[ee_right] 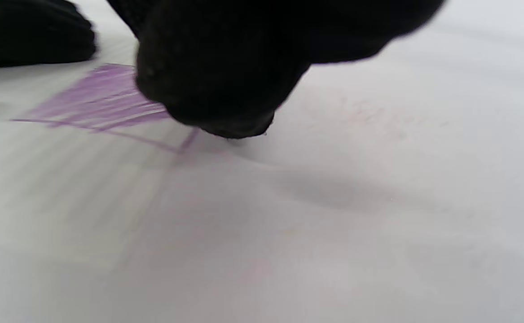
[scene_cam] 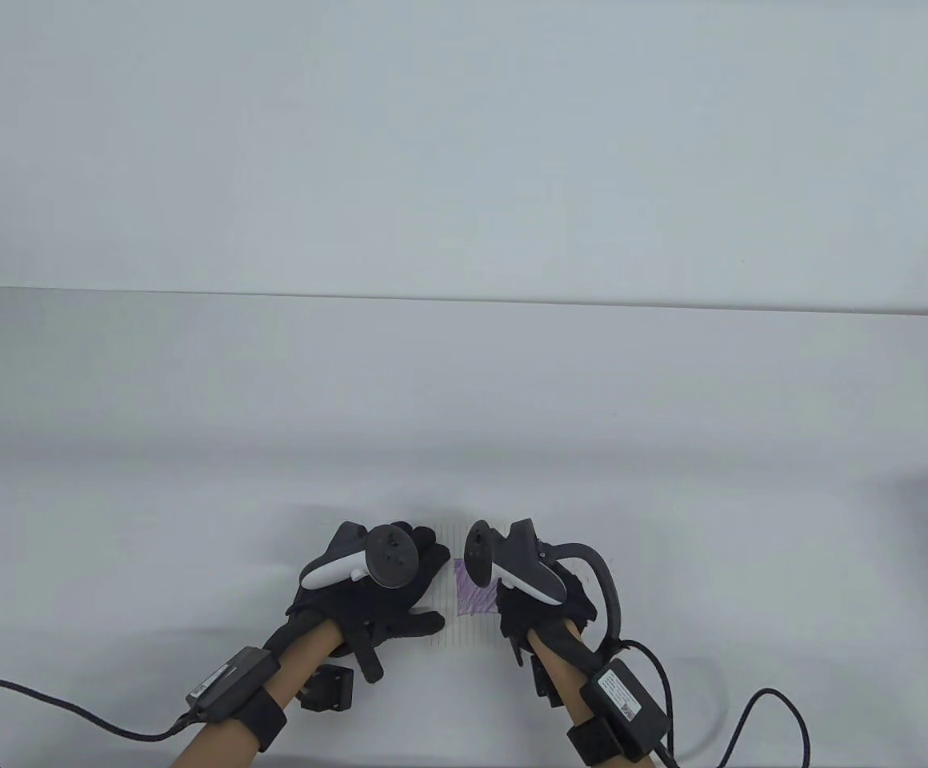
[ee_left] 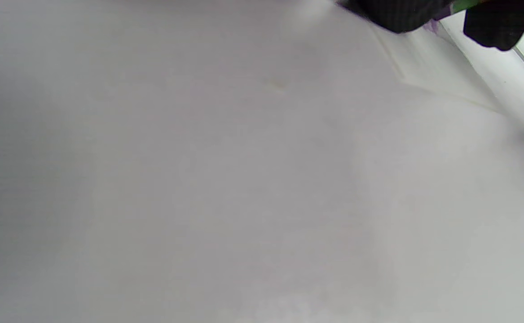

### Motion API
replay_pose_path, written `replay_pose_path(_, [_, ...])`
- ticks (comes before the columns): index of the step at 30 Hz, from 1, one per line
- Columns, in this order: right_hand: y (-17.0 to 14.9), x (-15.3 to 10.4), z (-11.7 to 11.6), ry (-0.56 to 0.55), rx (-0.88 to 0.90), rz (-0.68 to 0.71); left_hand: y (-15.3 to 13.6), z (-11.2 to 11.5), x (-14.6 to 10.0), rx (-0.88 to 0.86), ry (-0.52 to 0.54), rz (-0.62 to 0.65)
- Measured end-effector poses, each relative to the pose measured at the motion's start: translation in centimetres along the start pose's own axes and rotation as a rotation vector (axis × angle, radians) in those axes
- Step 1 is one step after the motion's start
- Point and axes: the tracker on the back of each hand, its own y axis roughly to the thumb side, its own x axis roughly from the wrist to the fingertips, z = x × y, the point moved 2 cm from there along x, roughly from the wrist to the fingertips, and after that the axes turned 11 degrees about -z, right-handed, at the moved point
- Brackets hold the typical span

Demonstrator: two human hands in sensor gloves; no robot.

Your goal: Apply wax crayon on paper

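Note:
A sheet of lined white paper (scene_cam: 450, 634) lies near the table's front edge, between my hands. It bears a patch of purple crayon strokes (scene_cam: 476, 598), which also shows in the right wrist view (ee_right: 95, 101). My left hand (scene_cam: 424, 588) rests flat on the paper's left part with its fingers spread. My right hand (scene_cam: 514, 616) is curled, fingers down on the paper (ee_right: 109, 202) at the patch's edge. The crayon is almost wholly hidden; in the left wrist view a green sliver (ee_left: 464, 5) shows among the right hand's fingers.
The white table (scene_cam: 464, 416) runs back to a far edge (scene_cam: 464, 298) against a pale wall. Black cables trail from both wrists along the front edge, on the left (scene_cam: 48, 704) and on the right (scene_cam: 784, 720).

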Motion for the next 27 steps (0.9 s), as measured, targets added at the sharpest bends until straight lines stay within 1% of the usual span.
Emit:
replay_pose_path(1, [0.2,-0.16,-0.34,0.09,0.074,0.038,0.0,0.0,0.0,0.0,0.0,0.0])
replay_pose_path(2, [0.26,-0.15,-0.64,0.148,0.103,0.042,0.0,0.0,0.0,0.0,-0.001,0.0])
replay_pose_path(3, [-0.03,-0.14,-0.47,0.139,0.088,-0.009,0.0,0.0,0.0,0.0,-0.002,0.0])
replay_pose_path(4, [-0.07,0.11,-0.37,0.105,0.084,-0.002,0.0,0.0,0.01,-0.001,-0.001,0.0])
replay_pose_path(5, [-0.37,0.29,-0.04,0.022,0.019,-0.086,0.01,0.01,0.0,0.0,-0.002,0.0])
replay_pose_path(7, [-0.32,0.37,0.3,-0.08,-0.071,-0.129,0.0,0.01,0.0,0.0,-0.001,0.0])
replay_pose_path(8, [-0.21,0.28,0.29,-0.102,-0.092,-0.115,0.0,0.01,0.0,0.0,-0.001,0.0])
replay_pose_path(9, [-0.08,0.21,0.25,-0.091,-0.092,-0.086,0.01,0.01,0.0,0.0,0.0,0.0])
replay_pose_path(10, [0.02,0.05,0.08,-0.023,-0.05,-0.033,0.01,0.01,0.0,0.001,0.001,0.0])
replay_pose_path(11, [0.09,-0.03,-0.29,0.083,0.031,0.012,0.01,0.01,0.01,0.0,0.0,0.0])
replay_pose_path(12, [0.05,-0.01,-0.54,0.133,0.077,0.011,0.01,0.01,0.01,0.0,-0.001,0.0])
replay_pose_path(13, [-0.2,0.05,-0.48,0.107,0.075,-0.024,0.01,0.01,0.01,0.0,-0.001,0.0])
replay_pose_path(14, [-0.32,0.29,-0.31,0.079,0.055,-0.027,0.01,0.01,0.01,-0.001,-0.001,0.0])
replay_pose_path(16, [-0.72,0.55,0.12,-0.048,-0.054,-0.133,0.0,0.02,0.01,-0.001,-0.001,0.0])
replay_pose_path(17, [-0.71,0.57,0.19,-0.071,-0.087,-0.14,0.01,0.02,0.02,-0.001,-0.001,0.0])
replay_pose_path(19, [-0.3,0.27,0.14,-0.072,-0.081,-0.099,0.0,0.01,0.02,0.0,0.0,0.0])
replay_pose_path(20, [-0.07,0.17,0.04,-0.022,-0.054,-0.038,0.0,0.01,0.02,0.0,0.0,0.0])
replay_pose_path(21, [0.1,0.11,-0.23,0.064,-0.001,0.028,0.0,0.02,0.02,0.0,0.0,0.0])
replay_pose_path(22, [0.19,0.13,-0.55,0.139,0.049,0.061,0.0,0.02,0.02,0.001,0.0,0.0])
replay_pose_path(23, [-0.04,0.12,-0.62,0.151,0.077,0.008,-0.01,0.01,0.02,0.0,-0.002,0.0])
replay_pose_path(24, [-0.21,0.41,-0.41,0.097,0.057,-0.006,-0.01,0.01,0.02,-0.001,-0.002,0.001])
replay_pose_path(25, [-0.41,0.5,-0.22,0.058,0.019,-0.052,0.01,0.02,0.01,-0.001,-0.002,0.001])
replay_pose_path(27, [-0.62,0.67,0.16,-0.059,-0.091,-0.125,0.0,0.02,0.01,0.0,-0.002,0.0])
